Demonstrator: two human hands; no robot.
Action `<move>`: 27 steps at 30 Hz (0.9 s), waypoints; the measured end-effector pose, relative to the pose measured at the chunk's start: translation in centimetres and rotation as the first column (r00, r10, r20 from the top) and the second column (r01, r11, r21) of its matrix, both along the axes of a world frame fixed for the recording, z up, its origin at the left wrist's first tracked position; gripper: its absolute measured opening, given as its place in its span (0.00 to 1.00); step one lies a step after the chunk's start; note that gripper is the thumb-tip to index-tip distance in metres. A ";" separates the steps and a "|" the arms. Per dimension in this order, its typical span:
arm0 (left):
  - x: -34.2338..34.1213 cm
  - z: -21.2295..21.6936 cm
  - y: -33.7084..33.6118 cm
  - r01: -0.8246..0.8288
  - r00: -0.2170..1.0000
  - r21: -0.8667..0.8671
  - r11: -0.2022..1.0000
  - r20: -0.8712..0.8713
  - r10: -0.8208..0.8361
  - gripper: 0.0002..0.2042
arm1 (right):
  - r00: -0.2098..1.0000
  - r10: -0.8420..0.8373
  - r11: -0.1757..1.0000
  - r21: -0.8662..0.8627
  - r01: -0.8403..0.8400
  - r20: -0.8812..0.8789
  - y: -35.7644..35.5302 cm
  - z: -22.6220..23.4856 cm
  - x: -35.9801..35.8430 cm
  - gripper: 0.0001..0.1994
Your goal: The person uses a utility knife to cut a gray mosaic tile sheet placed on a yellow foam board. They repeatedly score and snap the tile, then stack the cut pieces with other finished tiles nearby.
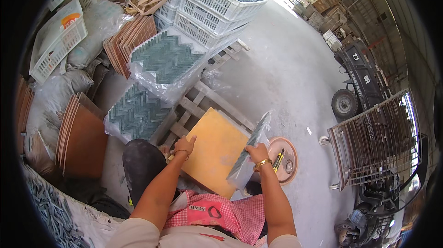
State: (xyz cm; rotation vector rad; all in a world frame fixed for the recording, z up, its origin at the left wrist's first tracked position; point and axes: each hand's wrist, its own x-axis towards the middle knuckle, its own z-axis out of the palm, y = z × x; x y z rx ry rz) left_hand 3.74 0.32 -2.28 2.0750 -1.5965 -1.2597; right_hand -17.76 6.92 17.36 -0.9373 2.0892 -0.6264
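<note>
A square yellow-orange board (214, 149) is tilted in front of my knees. My left hand (184, 146) grips its left edge, thumb on the face and fingers mostly hidden beneath. On the other side, my right hand (256, 153) is closed on the edge of a green mosaic tile sheet (249, 153) with clear plastic on its outer side. That sheet stands steeply along the board's right edge. Ahead and to the left lie two stacks of green herringbone mosaic sheets, a farther stack (168, 59) and a nearer stack (140, 112), both edged with clear plastic.
A wooden pallet (203, 93) lies beyond the board. Beside my right hand, a round pinkish lid or tray (291, 149) holds a yellow cutter (278, 159). White crates (207, 17) of tile strips rise behind the stacks. Brown boards (83, 142) lean at left; a wire cart (374, 139) stands right.
</note>
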 end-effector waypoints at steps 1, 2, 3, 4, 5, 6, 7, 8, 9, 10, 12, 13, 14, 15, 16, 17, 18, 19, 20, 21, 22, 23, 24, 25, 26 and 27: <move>-0.4 0.0 -0.2 -0.009 0.999 -0.038 0.999 -0.044 0.007 0.31 | 1.000 -0.010 1.000 0.005 0.010 0.009 -0.5 -2.7 1.1 0.14; -1.0 0.3 -0.4 -0.010 0.996 -0.077 0.997 -0.091 0.003 0.31 | 0.986 0.098 0.995 0.038 -0.093 -0.132 -1.0 -6.4 1.4 0.19; -0.5 0.4 -0.5 -0.026 0.993 -0.106 0.994 -0.113 0.014 0.29 | 0.965 -0.007 1.000 -0.013 0.010 0.264 -1.0 -8.1 3.6 0.22; 0.1 0.1 -0.9 -0.025 0.987 -0.139 0.990 -0.161 0.002 0.29 | 0.779 -0.077 0.992 -0.027 0.120 0.622 -1.2 -9.1 5.2 0.25; 0.9 -0.4 -1.2 -0.027 0.979 -0.171 0.985 -0.202 -0.008 0.29 | 0.851 -0.038 0.991 -0.089 0.099 0.525 -1.2 -9.8 5.4 0.26; 1.2 -0.7 -1.0 -0.020 0.969 -0.197 0.980 -0.246 -0.030 0.29 | 0.911 -0.017 0.986 -0.143 0.083 0.413 -0.8 -11.2 5.2 0.28; 1.2 -0.9 -0.6 0.004 0.973 -0.182 0.983 -0.225 -0.046 0.28 | 0.956 -0.003 0.979 -0.193 0.063 0.292 -0.3 -12.5 4.9 0.29; 1.0 -0.7 -0.4 0.031 0.976 -0.174 0.984 -0.209 -0.068 0.28 | 0.996 -0.060 0.960 -0.278 0.041 -0.061 1.0 -14.9 2.8 0.28; 1.1 -0.4 -0.7 0.050 0.978 -0.172 0.984 -0.192 -0.083 0.28 | 0.906 -0.136 0.938 -0.348 -0.013 -0.400 2.6 -16.7 0.7 0.28; 1.8 -0.3 -1.0 0.059 0.987 -0.165 0.985 -0.137 -0.082 0.28 | 0.851 -0.217 0.924 -0.382 0.020 -0.479 4.3 -17.3 -0.4 0.28; 1.4 0.3 -0.4 0.100 0.993 -0.128 0.987 -0.050 -0.107 0.28 | 0.838 -0.242 0.962 -0.235 0.141 -0.489 7.4 -17.9 -2.6 0.28; 1.0 0.8 -0.1 0.101 0.995 -0.125 0.987 0.020 -0.099 0.27 | 0.894 -0.205 0.978 -0.045 0.204 -0.399 8.6 -18.3 -3.5 0.27; 0.9 1.5 0.1 0.104 0.994 -0.115 0.988 0.043 -0.100 0.27 | 0.941 -0.186 0.962 0.144 0.233 -0.282 9.2 -18.2 -3.7 0.27; 0.8 2.0 0.3 0.107 0.993 -0.106 0.989 0.067 -0.100 0.27 | 0.920 -0.222 0.963 0.073 0.258 -0.323 10.0 -18.3 -3.3 0.25; 0.6 2.1 0.4 0.109 0.991 -0.097 0.989 0.091 -0.100 0.26 | 0.896 -0.259 0.960 0.002 0.279 -0.361 10.8 -18.6 -2.6 0.24; 0.6 2.1 0.4 0.106 0.991 -0.090 0.990 0.093 -0.098 0.26 | 0.870 -0.298 0.953 -0.073 0.294 -0.392 11.0 -18.4 -1.9 0.23; 0.4 2.1 0.5 0.106 0.991 -0.105 0.989 0.090 -0.097 0.26 | 0.887 -0.274 0.958 -0.023 0.286 -0.371 10.8 -18.2 -2.2 0.22; 0.3 2.3 0.5 0.105 0.992 -0.121 0.987 0.087 -0.095 0.26 | 0.904 -0.250 0.961 0.027 0.276 -0.348 10.2 -17.8 -3.0 0.21; 0.2 2.4 0.5 0.111 0.991 -0.136 0.984 0.088 -0.100 0.26 | 0.919 -0.231 0.960 0.076 0.268 -0.319 9.7 -17.5 -3.5 0.21; 0.4 2.4 0.6 0.109 0.991 -0.136 0.985 0.089 -0.098 0.25 | 0.925 -0.214 0.962 0.098 0.256 -0.314 9.3 -17.0 -3.4 0.20; 0.5 2.4 0.7 0.107 0.991 -0.135 0.985 0.089 -0.095 0.25 | 0.931 -0.197 0.962 0.120 0.244 -0.308 9.1 -16.5 -3.2 0.20; 0.4 2.5 0.7 0.097 0.993 -0.140 0.985 0.082 -0.086 0.25 | 0.935 -0.175 0.965 0.135 0.225 -0.309 8.9 -15.9 -3.2 0.20; 0.4 2.5 1.0 0.123 0.988 -0.147 0.981 0.112 -0.107 0.24 | 0.925 -0.157 0.968 0.133 0.214 -0.346 9.0 -15.8 -3.0 0.20; 0.4 2.6 1.3 0.149 0.982 -0.155 0.977 0.142 -0.127 0.24 | 0.913 -0.137 0.971 0.132 0.201 -0.383 9.1 -15.9 -2.7 0.20; 0.3 2.8 1.5 0.178 0.974 -0.159 0.971 0.171 -0.150 0.23 | 0.899 -0.120 0.972 0.133 0.192 -0.421 9.4 -16.1 -2.5 0.21; 0.0 3.3 1.4 0.183 0.974 -0.121 0.976 0.158 -0.163 0.24 | 0.881 -0.123 0.974 0.115 0.196 -0.456 9.7 -16.4 -2.1 0.21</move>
